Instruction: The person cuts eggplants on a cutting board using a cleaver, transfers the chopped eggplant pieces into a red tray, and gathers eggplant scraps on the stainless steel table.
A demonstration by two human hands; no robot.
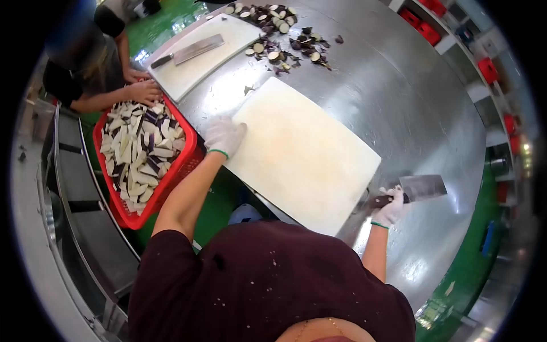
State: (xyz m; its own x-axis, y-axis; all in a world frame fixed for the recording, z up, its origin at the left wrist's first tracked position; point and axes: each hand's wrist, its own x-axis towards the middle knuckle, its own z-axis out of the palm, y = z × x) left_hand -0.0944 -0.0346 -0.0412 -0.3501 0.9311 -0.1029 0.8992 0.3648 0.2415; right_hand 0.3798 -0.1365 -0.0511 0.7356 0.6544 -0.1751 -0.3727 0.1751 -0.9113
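Observation:
A large white cutting board (305, 154) lies bare on the steel table in front of me. My left hand (224, 137), in a white glove with a green cuff, grips the board's left edge, its thumb over the top. Off the board's right side, my right hand (390, 208), gloved the same way, is closed around the dark handle of a cleaver (424, 187). The cleaver's broad blade points right over the table. To my left, a red plastic basket (190, 142) is full of cut eggplant pieces (139, 151).
A second cutting board (228, 35) with a knife (198, 49) on it lies farther back. Eggplant ends and scraps (276, 37) are heaped beside it on the steel table (387, 85). A co-worker's hands (143, 88) are at the basket's far rim. Shelves with red bins (428, 33) stand right.

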